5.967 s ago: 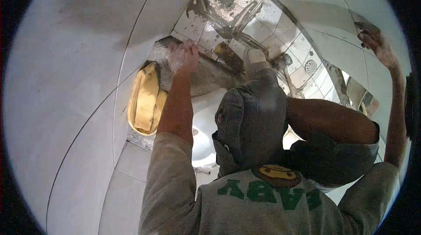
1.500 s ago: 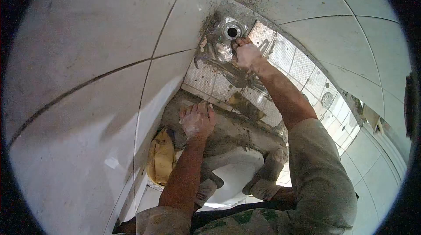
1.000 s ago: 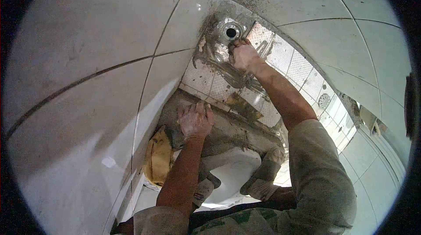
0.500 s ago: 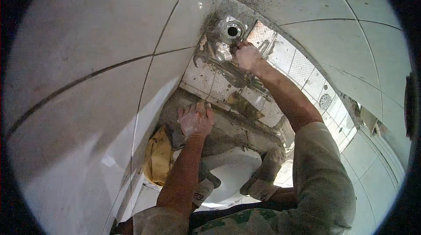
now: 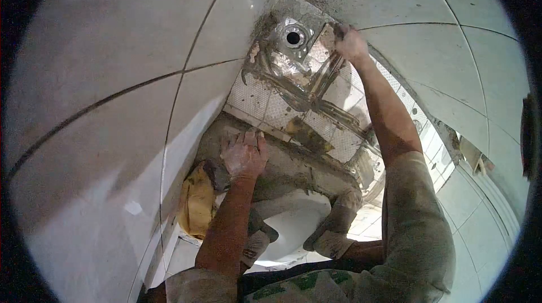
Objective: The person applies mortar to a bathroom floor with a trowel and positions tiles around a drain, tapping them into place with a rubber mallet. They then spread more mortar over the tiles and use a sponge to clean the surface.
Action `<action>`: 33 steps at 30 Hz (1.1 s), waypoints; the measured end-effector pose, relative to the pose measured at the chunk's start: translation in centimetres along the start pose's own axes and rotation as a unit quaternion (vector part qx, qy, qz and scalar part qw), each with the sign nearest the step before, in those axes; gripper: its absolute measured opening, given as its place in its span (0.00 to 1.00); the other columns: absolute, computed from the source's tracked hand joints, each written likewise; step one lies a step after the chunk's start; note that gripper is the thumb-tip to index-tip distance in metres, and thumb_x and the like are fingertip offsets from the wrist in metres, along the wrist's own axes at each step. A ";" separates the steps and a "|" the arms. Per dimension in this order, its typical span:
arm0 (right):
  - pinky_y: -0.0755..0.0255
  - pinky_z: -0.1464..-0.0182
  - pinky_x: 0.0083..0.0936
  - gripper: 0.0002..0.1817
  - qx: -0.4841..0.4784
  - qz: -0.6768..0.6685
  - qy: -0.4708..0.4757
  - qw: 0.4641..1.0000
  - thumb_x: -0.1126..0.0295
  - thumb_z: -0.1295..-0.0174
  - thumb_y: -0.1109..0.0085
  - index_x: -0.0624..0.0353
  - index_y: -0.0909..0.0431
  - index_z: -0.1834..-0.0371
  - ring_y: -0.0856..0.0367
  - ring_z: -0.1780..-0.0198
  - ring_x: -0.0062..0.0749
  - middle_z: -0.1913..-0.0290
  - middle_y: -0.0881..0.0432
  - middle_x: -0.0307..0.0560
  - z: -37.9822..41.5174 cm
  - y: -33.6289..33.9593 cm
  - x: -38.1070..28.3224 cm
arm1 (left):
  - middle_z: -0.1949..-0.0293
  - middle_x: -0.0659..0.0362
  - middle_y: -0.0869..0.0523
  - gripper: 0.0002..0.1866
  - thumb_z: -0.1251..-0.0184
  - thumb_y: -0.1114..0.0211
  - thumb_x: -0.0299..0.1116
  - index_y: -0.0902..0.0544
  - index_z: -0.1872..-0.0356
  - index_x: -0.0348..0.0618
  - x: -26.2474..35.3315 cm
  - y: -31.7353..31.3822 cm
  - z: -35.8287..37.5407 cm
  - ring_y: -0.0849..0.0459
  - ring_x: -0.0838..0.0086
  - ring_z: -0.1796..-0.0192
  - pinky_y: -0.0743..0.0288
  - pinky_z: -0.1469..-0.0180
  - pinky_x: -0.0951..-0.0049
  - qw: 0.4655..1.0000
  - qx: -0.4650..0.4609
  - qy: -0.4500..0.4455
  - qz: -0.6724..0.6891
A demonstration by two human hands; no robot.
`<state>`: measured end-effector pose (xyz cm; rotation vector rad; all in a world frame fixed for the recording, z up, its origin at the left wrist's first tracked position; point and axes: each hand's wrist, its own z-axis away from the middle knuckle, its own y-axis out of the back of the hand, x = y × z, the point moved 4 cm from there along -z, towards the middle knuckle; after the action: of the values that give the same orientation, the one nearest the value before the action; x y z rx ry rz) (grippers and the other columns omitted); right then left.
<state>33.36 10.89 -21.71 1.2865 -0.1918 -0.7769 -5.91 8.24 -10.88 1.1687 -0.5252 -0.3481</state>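
My left hand (image 5: 244,155) rests flat, fingers spread, on a rough grey cement ledge (image 5: 276,164). My right hand (image 5: 352,46) reaches to where the tiled floor meets the right wall. Its fingers are curled around something small and dark that I cannot make out. Left of it lies a round drain hole (image 5: 293,38) framed by a metallic-looking surround. Wet grey-brown paste (image 5: 324,77) is smeared in streaks along the joints of the small-patterned floor tiles (image 5: 248,93). A dirty yellowish piece (image 5: 309,133) lies on the tiles between the drain and the ledge.
Large tiled walls (image 5: 113,37) close in on the left and right. A yellow bag-like item (image 5: 196,204) is beside my left forearm. Below the ledge, a white ceramic fixture (image 5: 291,221) stands between my dirty shoes (image 5: 339,218). Splashes of dirt mark the right wall.
My right hand has moved right and slightly up, from just below the drain to the wall's foot. Smeared paste it covered now shows. My left hand stays on the ledge.
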 end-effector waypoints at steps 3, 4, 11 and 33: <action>0.30 0.41 0.46 0.23 -0.009 0.063 0.009 0.998 0.55 0.38 0.49 0.55 0.23 0.44 0.24 0.45 0.62 0.45 0.23 0.66 -0.9 -0.5 0.4 | 0.64 0.49 0.13 0.14 0.37 0.40 0.42 0.17 0.57 0.46 0.1 0.1 0.1 0.15 0.56 0.57 0.33 0.40 0.46 0.999 0.025 -0.023 -0.002; 0.30 0.41 0.46 0.23 -0.010 0.062 0.010 0.998 0.55 0.38 0.49 0.55 0.23 0.44 0.24 0.45 0.62 0.45 0.23 0.66 -1.8 -2.5 1.4 | 0.64 0.49 0.13 0.14 0.37 0.40 0.42 0.17 0.56 0.46 0.1 0.0 0.2 0.15 0.56 0.57 0.34 0.40 0.46 1.000 0.019 -0.024 0.001; 0.60 0.24 0.49 0.48 -0.044 0.089 -0.086 0.991 0.36 0.36 0.57 0.62 0.52 0.24 0.55 0.22 0.50 0.22 0.53 0.58 0.1 -6.1 -0.5 | 0.64 0.50 0.13 0.16 0.38 0.40 0.43 0.16 0.53 0.47 0.0 0.1 -0.2 0.15 0.56 0.57 0.34 0.38 0.47 1.000 0.000 -0.004 -0.002; 0.29 0.42 0.45 0.21 -0.033 0.029 -0.036 0.998 0.60 0.38 0.53 0.59 0.24 0.46 0.22 0.47 0.60 0.51 0.19 0.66 0.4 -0.8 1.5 | 0.68 0.52 0.13 0.14 0.38 0.42 0.43 0.16 0.63 0.44 -0.2 -0.2 0.2 0.15 0.59 0.61 0.34 0.38 0.49 0.999 0.032 -0.006 0.005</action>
<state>33.92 9.61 -22.69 1.1872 -0.2588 -0.7754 -6.14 8.10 -11.07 1.2262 -0.5557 -0.3325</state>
